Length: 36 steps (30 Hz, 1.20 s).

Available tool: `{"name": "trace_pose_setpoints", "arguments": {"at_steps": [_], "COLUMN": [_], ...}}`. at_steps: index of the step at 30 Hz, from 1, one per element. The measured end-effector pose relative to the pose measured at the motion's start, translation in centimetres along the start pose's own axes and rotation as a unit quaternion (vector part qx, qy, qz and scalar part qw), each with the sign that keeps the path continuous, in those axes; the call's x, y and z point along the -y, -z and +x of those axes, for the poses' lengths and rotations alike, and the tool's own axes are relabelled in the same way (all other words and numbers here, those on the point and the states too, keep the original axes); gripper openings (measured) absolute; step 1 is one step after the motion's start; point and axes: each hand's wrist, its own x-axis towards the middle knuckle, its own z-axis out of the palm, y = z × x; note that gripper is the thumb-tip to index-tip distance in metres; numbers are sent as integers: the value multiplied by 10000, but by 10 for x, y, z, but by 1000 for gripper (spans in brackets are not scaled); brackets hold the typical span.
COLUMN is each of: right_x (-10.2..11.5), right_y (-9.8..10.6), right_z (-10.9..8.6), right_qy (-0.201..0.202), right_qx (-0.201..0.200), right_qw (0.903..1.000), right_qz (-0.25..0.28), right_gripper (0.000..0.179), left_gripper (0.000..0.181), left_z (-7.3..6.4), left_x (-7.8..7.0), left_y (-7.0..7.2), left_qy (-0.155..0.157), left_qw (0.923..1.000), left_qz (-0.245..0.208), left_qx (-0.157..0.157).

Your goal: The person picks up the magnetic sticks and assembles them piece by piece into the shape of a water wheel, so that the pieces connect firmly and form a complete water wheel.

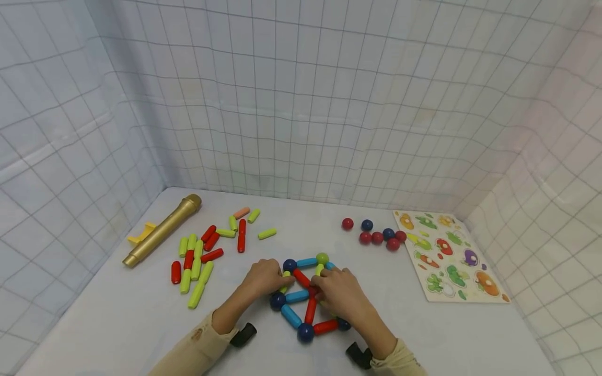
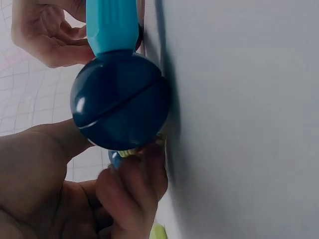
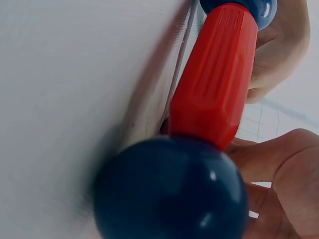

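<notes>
A flat frame of magnetic building sticks and balls lies between the hands. In the head view my left hand (image 1: 265, 278) pinches the yellow-green stick (image 1: 284, 282) at its left side, between two blue balls. My right hand (image 1: 340, 292) grips the frame's right part with bent fingers, near its middle; the exact piece is hidden under the fingers. A blue ball (image 2: 119, 99) and blue stick (image 2: 112, 25) block much of the left wrist view. A red stick (image 3: 214, 74) and blue ball (image 3: 172, 191) stand before the right hand in the right wrist view.
Loose red and yellow-green sticks (image 1: 197, 256) lie left, near a gold toy microphone (image 1: 164, 230) and a yellow piece (image 1: 142, 233). Several red and blue balls (image 1: 378, 238) sit back right, beside a vegetable picture board (image 1: 423, 277). Grid-patterned cloth walls (image 1: 291, 104) enclose the table.
</notes>
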Motion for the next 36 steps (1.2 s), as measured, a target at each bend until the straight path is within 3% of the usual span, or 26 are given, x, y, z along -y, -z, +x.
{"name": "trace_pose_setpoints", "arguments": {"at_steps": [3, 5, 8, 11, 13, 15, 18, 22, 27, 36], "right_x": [0, 0, -1, -1, -2, -3, -9, -21, -32, -40], "right_y": [0, 0, -1, -1, 1, 5, 13, 22, 18, 14], "right_z": [0, -1, 1, 3, 4, 2, -4, -14, -13, -11], "right_qy": [22, 85, 225, 326, 354, 265, -161, -775, -535, -666], "right_qx": [-52, -92, -186, -179, -106, 39, 318, 836, 1157, 1206], "right_qw": [10000, 9999, 9996, 9991, 9986, 9978, 9945, 9808, 9647, 9535], "right_qz": [-82, -97, -57, 183, 391, 610, 980, 1581, 2306, 2682], "right_gripper": [21, 21, 22, 25, 29, 33, 39, 39, 24, 20], "left_gripper": [47, 49, 54, 56, 50, 42, 31, 21, 20, 22], "left_z": [-2, -3, -3, -4, -5, -6, -10, -18, -24, -25], "left_x": [-1, 0, 4, 11, 16, 20, 25, 28, 30, 30], "left_y": [4, 7, 11, 15, 17, 18, 17, 17, 17, 15], "left_qy": [107, 5, -702, -1526, -1795, -1787, -1510, -1225, -1139, -1263], "left_qw": [9992, 9981, 9955, 9875, 9828, 9825, 9866, 9893, 9892, 9876], "left_qz": [320, 461, 488, 399, 379, 443, 610, 784, 880, 911], "left_qx": [-234, -418, -416, 0, 230, 281, 142, -82, -282, -216]}}
